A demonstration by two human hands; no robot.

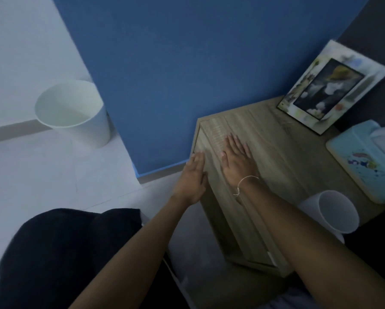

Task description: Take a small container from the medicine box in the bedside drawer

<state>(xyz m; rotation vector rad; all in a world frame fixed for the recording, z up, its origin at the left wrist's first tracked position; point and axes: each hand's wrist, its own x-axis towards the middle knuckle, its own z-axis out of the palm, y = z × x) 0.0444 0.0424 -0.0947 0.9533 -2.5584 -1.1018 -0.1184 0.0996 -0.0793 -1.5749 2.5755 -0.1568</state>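
Observation:
A light wooden bedside cabinet (283, 157) stands against the blue wall, its drawer front (227, 210) facing left and shut. My right hand (237, 159) lies flat on the cabinet top near its front edge, fingers spread, a thin white string around the wrist. My left hand (192, 180) presses flat against the upper part of the drawer front, fingers pointing up along the edge. Neither hand holds anything. No medicine box or small container is visible; the drawer's inside is hidden.
On the cabinet top stand a framed picture (329, 88), a pale blue tissue box (365, 161) and a white cup (336, 210). A white waste bin (75, 112) stands on the tiled floor to the left. My dark-clothed knee (60, 253) is at lower left.

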